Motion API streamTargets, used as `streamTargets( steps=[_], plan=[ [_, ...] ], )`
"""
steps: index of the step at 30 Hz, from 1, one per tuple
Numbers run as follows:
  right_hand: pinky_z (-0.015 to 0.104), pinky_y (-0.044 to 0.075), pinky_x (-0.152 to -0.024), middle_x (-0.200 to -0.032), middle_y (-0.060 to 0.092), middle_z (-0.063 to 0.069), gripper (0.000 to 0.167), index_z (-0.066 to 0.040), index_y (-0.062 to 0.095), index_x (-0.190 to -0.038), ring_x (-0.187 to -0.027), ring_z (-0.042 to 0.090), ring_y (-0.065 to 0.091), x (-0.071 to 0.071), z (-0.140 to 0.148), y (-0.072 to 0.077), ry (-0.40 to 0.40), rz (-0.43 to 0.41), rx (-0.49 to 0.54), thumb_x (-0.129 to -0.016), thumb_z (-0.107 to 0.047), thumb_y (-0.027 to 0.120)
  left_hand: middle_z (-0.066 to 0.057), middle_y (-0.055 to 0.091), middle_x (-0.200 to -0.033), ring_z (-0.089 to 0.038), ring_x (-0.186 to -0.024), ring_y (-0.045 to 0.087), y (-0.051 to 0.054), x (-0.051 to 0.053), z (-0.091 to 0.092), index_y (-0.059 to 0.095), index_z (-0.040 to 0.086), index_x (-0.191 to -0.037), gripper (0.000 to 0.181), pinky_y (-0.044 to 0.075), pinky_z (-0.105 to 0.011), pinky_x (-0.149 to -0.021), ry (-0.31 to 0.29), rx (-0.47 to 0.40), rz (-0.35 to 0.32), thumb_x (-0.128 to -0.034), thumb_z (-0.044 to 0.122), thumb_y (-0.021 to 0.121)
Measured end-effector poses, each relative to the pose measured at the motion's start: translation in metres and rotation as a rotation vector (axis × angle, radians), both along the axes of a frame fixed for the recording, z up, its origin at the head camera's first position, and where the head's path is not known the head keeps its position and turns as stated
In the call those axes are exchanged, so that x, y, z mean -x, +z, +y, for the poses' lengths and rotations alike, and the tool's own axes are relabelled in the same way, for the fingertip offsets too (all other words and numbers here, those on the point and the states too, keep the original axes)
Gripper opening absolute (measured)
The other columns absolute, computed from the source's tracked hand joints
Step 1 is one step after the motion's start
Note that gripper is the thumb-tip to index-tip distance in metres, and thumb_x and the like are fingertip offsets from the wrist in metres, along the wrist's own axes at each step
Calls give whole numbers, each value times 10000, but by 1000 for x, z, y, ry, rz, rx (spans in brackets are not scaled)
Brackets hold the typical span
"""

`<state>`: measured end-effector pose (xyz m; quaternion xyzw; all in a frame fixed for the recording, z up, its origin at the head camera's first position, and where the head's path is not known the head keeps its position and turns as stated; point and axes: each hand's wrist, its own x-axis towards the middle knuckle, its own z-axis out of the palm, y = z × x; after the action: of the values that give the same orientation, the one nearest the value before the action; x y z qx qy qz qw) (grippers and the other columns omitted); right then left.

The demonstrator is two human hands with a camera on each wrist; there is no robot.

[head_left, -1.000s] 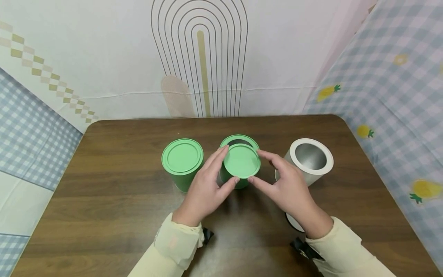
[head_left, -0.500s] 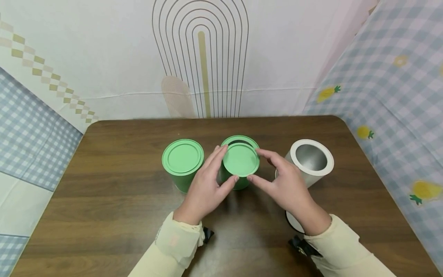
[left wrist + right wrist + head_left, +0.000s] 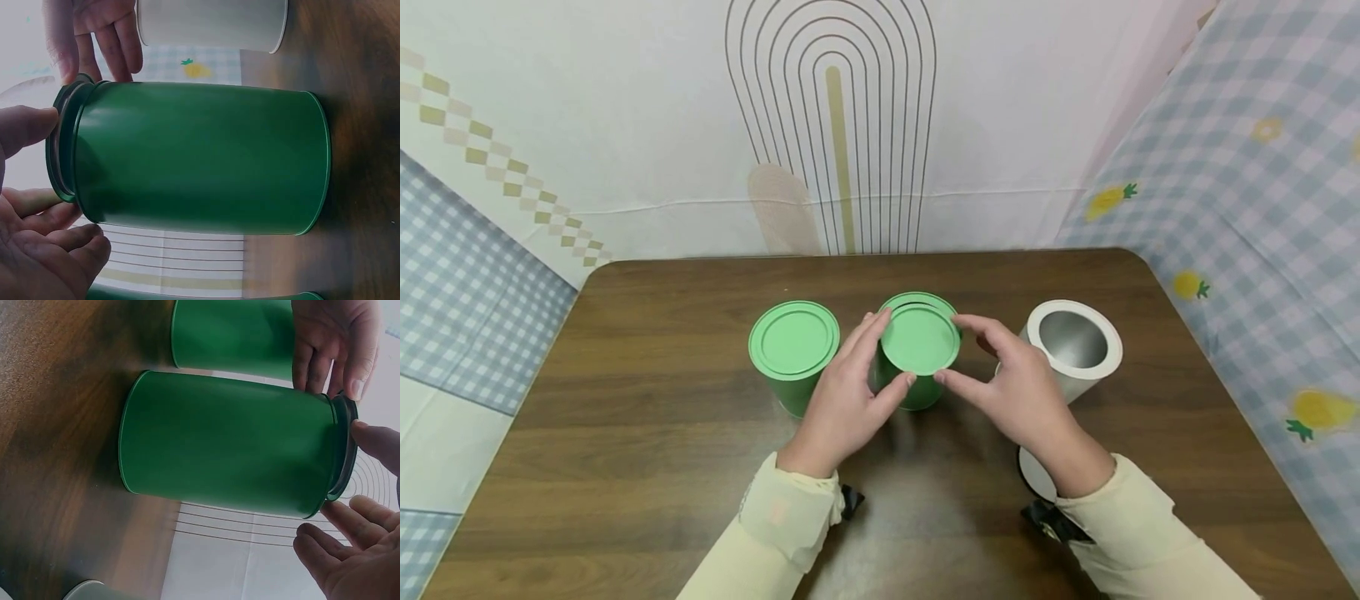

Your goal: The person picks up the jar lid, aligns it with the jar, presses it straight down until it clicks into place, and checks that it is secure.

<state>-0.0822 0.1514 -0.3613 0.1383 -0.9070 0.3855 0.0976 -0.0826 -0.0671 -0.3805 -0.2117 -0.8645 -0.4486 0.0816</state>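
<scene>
A green lid [image 3: 921, 339] lies over the mouth of the middle green can [image 3: 917, 392], with a thin dark gap at its far edge. My left hand [image 3: 847, 392] pinches the lid's left side between thumb and fingers; my right hand [image 3: 1021, 386] pinches its right side. In the left wrist view the lid [image 3: 62, 144] sits slightly tilted on the upright can [image 3: 200, 156]. The right wrist view also shows the lid [image 3: 347, 447] at the rim of the can [image 3: 231, 444], with fingertips of both hands on its edge.
Left of the middle can stands another green can with its lid on [image 3: 794, 342]. On the right is a white can [image 3: 1075, 354], open at the top, silver inside. A white disc with a dark rim [image 3: 1037, 477] lies partly under my right forearm on the wooden table [image 3: 662, 467].
Both hands have moved the lid slightly away from me over the middle can, and the dark opening behind it has narrowed to a thin line. The other cans have stayed in place.
</scene>
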Motion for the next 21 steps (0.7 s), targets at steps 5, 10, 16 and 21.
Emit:
streamTargets(
  steps=[5,10,16,21],
  plan=[
    [436,519,-996,-1329,641,84,652,-64,598,-1348,-1205,283,621,1,0,1,11,-27,12,-777,-199,882,-84,414,-1561,-236,-1451,371,0,1,0,389,64,-1538,724,381,-480,-1131,6,-5,-3,-922,236,730],
    [421,536,-972,-1290,663,68,642,-76,606,-1338,-1146,271,655,1,0,3,14,-16,25,-773,-198,886,-85,425,-1548,-213,-1410,426,1,1,0,382,64,-1541,727,395,-458,-1122,-1,-17,9,-924,234,727],
    [436,555,-930,-1178,702,60,645,-93,604,-1342,-1065,254,686,1,0,4,23,-16,18,-773,-200,887,-86,443,-1537,-221,-1419,408,1,1,-1,403,56,-1528,719,364,-464,-1145,11,1,23,-919,240,737],
    [460,542,-923,-1118,703,53,640,-87,609,-1339,-1036,231,665,3,0,4,19,-14,-3,-774,-204,886,-96,455,-1529,-229,-1423,399,0,2,-1,408,36,-1519,712,342,-470,-1157,8,4,36,-918,234,735]
  ],
)
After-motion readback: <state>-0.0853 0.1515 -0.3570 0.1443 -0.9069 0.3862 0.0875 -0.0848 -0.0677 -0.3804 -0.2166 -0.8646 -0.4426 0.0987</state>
